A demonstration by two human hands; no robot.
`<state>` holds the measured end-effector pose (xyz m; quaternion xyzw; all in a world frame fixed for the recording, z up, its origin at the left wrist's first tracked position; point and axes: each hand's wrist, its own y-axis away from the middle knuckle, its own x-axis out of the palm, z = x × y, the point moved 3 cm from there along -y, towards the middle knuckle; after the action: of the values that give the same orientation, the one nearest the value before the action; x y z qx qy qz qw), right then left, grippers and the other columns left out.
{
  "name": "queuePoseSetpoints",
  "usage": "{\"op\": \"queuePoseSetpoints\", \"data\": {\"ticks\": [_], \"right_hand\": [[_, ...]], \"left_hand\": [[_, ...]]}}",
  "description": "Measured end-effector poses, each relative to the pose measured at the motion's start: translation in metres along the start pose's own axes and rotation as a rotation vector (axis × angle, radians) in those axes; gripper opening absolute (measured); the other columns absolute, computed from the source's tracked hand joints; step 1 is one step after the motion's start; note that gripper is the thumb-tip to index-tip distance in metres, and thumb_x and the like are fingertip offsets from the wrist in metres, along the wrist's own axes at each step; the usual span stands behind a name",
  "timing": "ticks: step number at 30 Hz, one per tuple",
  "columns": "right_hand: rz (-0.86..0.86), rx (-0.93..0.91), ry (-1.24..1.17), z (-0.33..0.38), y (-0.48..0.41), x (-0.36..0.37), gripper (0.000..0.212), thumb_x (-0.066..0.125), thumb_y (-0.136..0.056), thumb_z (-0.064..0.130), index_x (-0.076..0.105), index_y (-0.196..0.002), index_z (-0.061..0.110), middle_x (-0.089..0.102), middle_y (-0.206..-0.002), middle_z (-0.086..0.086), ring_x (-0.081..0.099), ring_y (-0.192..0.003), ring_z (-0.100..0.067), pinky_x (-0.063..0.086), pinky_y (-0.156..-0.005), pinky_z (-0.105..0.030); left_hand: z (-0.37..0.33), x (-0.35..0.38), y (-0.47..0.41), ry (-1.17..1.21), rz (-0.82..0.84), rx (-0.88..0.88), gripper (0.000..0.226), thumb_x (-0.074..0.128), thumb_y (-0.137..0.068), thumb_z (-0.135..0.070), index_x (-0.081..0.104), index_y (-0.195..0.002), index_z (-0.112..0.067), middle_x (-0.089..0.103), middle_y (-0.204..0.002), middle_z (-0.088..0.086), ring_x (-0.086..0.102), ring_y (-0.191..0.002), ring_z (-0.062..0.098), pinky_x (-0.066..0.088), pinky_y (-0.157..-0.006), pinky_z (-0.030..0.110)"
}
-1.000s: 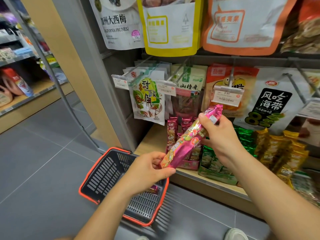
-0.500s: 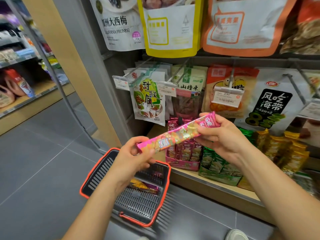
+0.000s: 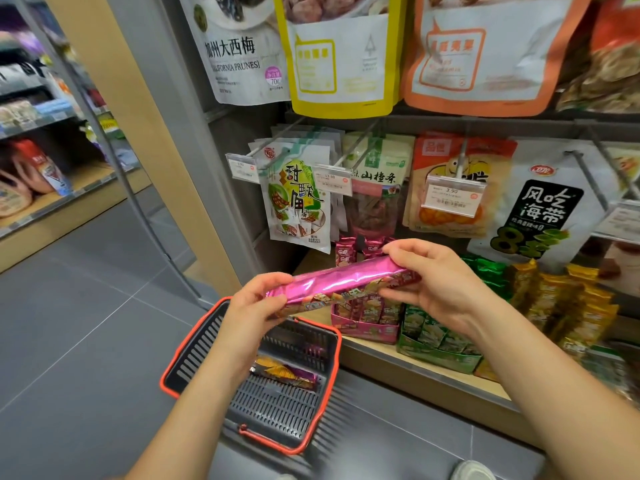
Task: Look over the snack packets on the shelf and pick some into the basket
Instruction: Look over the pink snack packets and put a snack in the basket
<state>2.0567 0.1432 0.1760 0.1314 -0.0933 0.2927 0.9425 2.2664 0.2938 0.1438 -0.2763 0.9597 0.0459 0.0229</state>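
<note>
**Pink packet held across both hands, over the basket**

A long pink foil packet (image 3: 339, 284) spans the gap between the two hands, nearly level, with its right end a little higher. The left hand (image 3: 258, 299) grips the left end, fingers curled over the top. The right hand (image 3: 433, 282) pinches the right end, fingers arched over the top and thumb underneath. The hands stay apart, joined only by the packet. Its plain shiny side faces up and the printed side shows along the lower edge.

The packet hangs in front of the pink display box (image 3: 363, 327) on the shelf (image 3: 433, 372) and above the far rim of the basket (image 3: 194, 336). The basket, grey with an orange rim, sits on the grey floor (image 3: 86, 323) just beside the shelf base. A yellow and purple packet (image 3: 284, 372) lies inside it.

Beside the pink box stands a green display box (image 3: 436, 344), then a row of yellow packets (image 3: 568, 306). Above them, pouches hang from pegs: a white one (image 3: 298, 199), a green-topped one (image 3: 375, 188), an orange one (image 3: 457, 157) behind a price tag (image 3: 453, 195), and a white and black one (image 3: 540, 209).
</note>
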Motion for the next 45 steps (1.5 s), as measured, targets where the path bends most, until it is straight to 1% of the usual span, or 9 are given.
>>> {"op": "queuePoseSetpoints", "data": {"ticks": [4,7,12,18,21,24,30,42,45], "right_hand": [[-0.007,-0.077,0.169,0.003,0.002,0.002,0.012,0.063,-0.092,0.016,0.074,-0.089,0.013,0.07,-0.098,-0.013,0.071,-0.086,-0.028,0.059,-0.062,-0.031],[0.013,-0.161,0.314,0.004,0.004,0.009,0.014,0.066,-0.091,0.024,0.076,-0.082,0.02,0.073,-0.084,-0.009,0.072,-0.078,-0.021,0.059,-0.061,-0.031],[0.169,-0.194,0.499,0.006,0.001,0.013,0.044,0.072,-0.061,0.065,0.07,-0.097,0.037,0.073,-0.095,0.009,0.071,-0.083,-0.008,0.058,-0.069,-0.026],[0.115,-0.302,0.742,0.003,-0.01,0.019,0.038,0.083,-0.073,0.024,0.056,-0.099,0.032,0.068,-0.094,0.011,0.07,-0.08,-0.007,0.056,-0.072,-0.025],[0.027,-0.274,0.758,-0.002,-0.014,0.025,0.042,0.085,-0.071,0.018,0.049,-0.092,0.027,0.069,-0.093,0.006,0.071,-0.071,-0.008,0.059,-0.068,-0.031],[0.065,-0.233,0.71,-0.001,-0.022,0.024,0.031,0.08,-0.077,0.013,0.059,-0.095,0.025,0.069,-0.095,0.006,0.072,-0.075,-0.011,0.059,-0.077,-0.037],[-0.021,-0.24,0.948,-0.009,-0.04,0.01,0.02,0.062,-0.093,0.018,0.069,-0.109,0.027,0.063,-0.102,0.017,0.059,-0.092,0.002,0.046,-0.081,-0.011],[-0.116,-0.256,1.067,-0.02,-0.08,0.008,0.034,0.057,-0.09,0.008,0.062,-0.122,0.018,0.066,-0.11,0.004,0.06,-0.104,-0.012,0.046,-0.093,-0.025],[-0.078,-0.211,1.164,-0.02,-0.115,0.019,0.041,0.057,-0.092,0.014,0.055,-0.132,0.023,0.063,-0.126,0.001,0.057,-0.118,-0.018,0.046,-0.102,-0.035]], "left_hand": [[0.003,0.01,0.004,-0.708,0.138,0.237,0.039,0.059,-0.083,-0.058,0.059,-0.12,-0.047,0.059,-0.11,-0.028,0.053,-0.103,-0.004,0.04,-0.088,0.023],[0.006,0.021,0.004,-1.041,0.113,0.38,0.04,0.061,-0.08,-0.061,0.065,-0.114,-0.041,0.052,-0.099,-0.026,0.04,-0.097,0.005,0.037,-0.085,0.027],[0.005,0.034,-0.002,-1.066,0.21,0.367,0.034,0.068,-0.084,-0.043,0.06,-0.115,-0.034,0.055,-0.082,-0.015,0.05,-0.072,0.001,0.04,-0.063,0.016],[-0.003,0.055,-0.022,-0.897,0.369,0.218,0.044,0.067,-0.083,-0.036,0.049,-0.123,-0.033,0.067,-0.088,-0.008,0.064,-0.08,0.007,0.055,-0.075,0.032],[-0.017,0.066,-0.036,-0.772,0.32,0.281,0.045,0.06,-0.073,-0.055,0.055,-0.114,-0.037,0.067,-0.097,-0.012,0.063,-0.088,0.005,0.054,-0.08,0.036],[-0.023,0.064,-0.048,-0.718,0.261,0.36,0.036,0.07,-0.076,-0.043,0.055,-0.109,-0.037,0.067,-0.089,-0.01,0.064,-0.078,0.007,0.054,-0.073,0.035],[-0.017,0.05,-0.075,-0.759,0.21,0.396,0.042,0.072,-0.081,-0.033,0.048,-0.112,-0.048,0.066,-0.089,-0.017,0.063,-0.076,0.001,0.049,-0.07,0.024],[0.049,0.059,-0.119,-0.713,0.224,0.318,0.049,0.071,-0.076,-0.001,0.068,-0.112,-0.035,0.068,-0.116,-0.011,0.061,-0.112,0.011,0.047,-0.1,0.031],[0.064,0.066,-0.119,-0.825,0.339,0.27,0.038,0.069,-0.083,-0.016,0.065,-0.12,-0.027,0.061,-0.117,-0.01,0.055,-0.116,0.015,0.04,-0.097,0.021]]}}
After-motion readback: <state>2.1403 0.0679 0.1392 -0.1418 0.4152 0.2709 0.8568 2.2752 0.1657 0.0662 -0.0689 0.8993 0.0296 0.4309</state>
